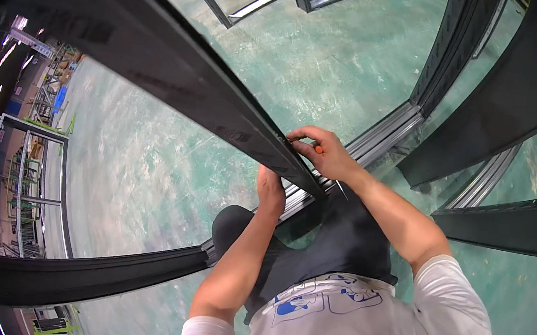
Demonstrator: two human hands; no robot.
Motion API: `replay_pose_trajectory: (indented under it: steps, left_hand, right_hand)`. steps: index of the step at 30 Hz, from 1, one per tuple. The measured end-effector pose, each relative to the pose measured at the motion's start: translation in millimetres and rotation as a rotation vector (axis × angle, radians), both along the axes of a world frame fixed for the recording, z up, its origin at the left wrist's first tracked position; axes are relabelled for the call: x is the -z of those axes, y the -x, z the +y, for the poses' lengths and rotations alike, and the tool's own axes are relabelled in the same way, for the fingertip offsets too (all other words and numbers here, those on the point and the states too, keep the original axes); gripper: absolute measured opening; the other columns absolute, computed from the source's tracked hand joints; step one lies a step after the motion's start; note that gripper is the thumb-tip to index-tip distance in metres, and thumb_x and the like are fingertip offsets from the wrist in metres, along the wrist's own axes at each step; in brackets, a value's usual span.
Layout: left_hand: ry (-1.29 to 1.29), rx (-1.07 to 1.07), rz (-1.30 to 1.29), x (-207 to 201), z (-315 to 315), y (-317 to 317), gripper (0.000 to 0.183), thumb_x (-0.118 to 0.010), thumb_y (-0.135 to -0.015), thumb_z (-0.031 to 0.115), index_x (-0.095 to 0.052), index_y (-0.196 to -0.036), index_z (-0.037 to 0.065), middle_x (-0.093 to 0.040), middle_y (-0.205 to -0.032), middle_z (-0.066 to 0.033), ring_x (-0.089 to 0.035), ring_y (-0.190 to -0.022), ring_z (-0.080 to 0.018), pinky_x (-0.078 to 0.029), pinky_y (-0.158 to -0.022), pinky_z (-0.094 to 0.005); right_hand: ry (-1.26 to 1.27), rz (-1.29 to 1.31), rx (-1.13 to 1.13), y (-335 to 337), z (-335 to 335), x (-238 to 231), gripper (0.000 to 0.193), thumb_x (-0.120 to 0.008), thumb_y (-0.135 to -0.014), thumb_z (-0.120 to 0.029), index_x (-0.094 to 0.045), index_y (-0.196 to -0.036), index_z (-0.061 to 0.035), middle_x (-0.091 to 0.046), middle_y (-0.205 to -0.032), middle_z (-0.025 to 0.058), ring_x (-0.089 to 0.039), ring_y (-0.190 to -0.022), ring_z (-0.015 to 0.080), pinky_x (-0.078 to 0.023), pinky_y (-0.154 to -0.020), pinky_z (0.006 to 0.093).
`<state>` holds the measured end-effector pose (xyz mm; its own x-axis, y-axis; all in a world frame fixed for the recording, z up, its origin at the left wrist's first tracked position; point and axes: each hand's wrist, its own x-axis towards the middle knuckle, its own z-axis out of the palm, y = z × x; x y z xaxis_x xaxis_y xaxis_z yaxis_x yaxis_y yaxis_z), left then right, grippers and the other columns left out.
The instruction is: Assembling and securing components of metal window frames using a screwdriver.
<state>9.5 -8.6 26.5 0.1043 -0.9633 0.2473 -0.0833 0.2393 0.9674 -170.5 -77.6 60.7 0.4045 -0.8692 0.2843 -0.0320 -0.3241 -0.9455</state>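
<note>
A long dark frame profile [191, 83] rises from the lower frame between my hands toward the upper left. My left hand [270, 191] is against its left side near the lower end, gripping it, with most of the fingers hidden behind it. On the other side, my right hand [326, 156] is closed around a slim orange-ended tool [318, 149]. A thin pale shaft shows below that hand, seemingly part of the same tool. The right fingertips are at the profile's edge. Beneath my hands, a grooved metal rail [381, 136] joins the profile's foot.
A dark curved beam [98, 275] runs off to the left, beside my knees. Wide dark panels [493, 109] and another dark beam [512, 223] stand on the right. More frames stand ahead on the green floor [283, 54]. Racks and a glazed frame [28, 190] line the far left.
</note>
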Motion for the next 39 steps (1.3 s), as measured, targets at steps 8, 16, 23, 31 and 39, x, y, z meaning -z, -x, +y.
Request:
replay_pose_trajectory:
  steps: [8,16,23,31,39]
  left_hand:
    - [-0.026,0.332,0.226,38.6,-64.6,-44.6,0.057,-0.042,-0.112,0.043,-0.054,-0.147,-0.001,-0.068,-0.132,-0.0126,-0.066,-0.118,-0.0214,-0.052,-0.102,-0.0386]
    - [-0.006,0.272,-0.006,2.4,-72.4,-19.1,0.049,-0.039,-0.113,0.038,-0.064,-0.128,-0.002,-0.067,-0.128,-0.0169,-0.060,-0.122,-0.0293,-0.044,-0.107,-0.0381]
    - [-0.062,0.610,0.209,-16.1,-96.7,-15.5,0.049,-0.049,-0.111,0.043,-0.067,-0.125,-0.001,-0.073,-0.113,-0.0077,-0.063,-0.103,-0.0141,-0.050,-0.095,-0.0305]
    - [-0.073,0.669,0.285,7.2,-96.4,-14.1,0.052,-0.052,-0.109,0.050,-0.065,-0.105,0.000,-0.063,-0.089,-0.0010,-0.053,-0.087,-0.0097,-0.048,-0.079,-0.0304]
    - [0.057,0.697,0.361,18.3,-90.4,-19.2,0.052,-0.068,-0.099,0.050,-0.062,-0.106,-0.001,-0.063,-0.092,-0.0090,-0.056,-0.091,-0.0152,-0.049,-0.086,-0.0342]
  right_hand:
    - [0.155,-0.035,0.118,5.2,46.6,-33.8,0.028,-0.073,-0.085,-0.010,-0.066,-0.110,0.0003,-0.064,-0.095,0.0076,-0.056,-0.068,0.0160,-0.045,-0.064,0.0294]
    - [0.458,0.416,0.285,-2.5,75.6,-68.8,0.046,-0.085,-0.081,-0.023,-0.065,-0.116,-0.0024,-0.066,-0.102,0.0155,-0.065,-0.087,0.0389,-0.053,-0.073,0.0411]
    - [0.417,0.595,0.372,-13.3,83.3,-75.4,0.036,-0.083,-0.084,-0.016,-0.067,-0.113,-0.0025,-0.070,-0.103,0.0160,-0.068,-0.088,0.0387,-0.055,-0.075,0.0410]
    - [0.279,0.698,0.472,-28.0,99.7,-83.1,0.026,-0.078,-0.088,-0.012,-0.068,-0.109,-0.0017,-0.071,-0.097,0.0144,-0.068,-0.086,0.0338,-0.053,-0.078,0.0380]
    - [0.099,0.713,0.579,-39.4,109.7,-86.1,0.019,-0.076,-0.088,-0.012,-0.071,-0.102,-0.0001,-0.069,-0.081,0.0114,-0.056,-0.064,0.0209,-0.045,-0.060,0.0331]
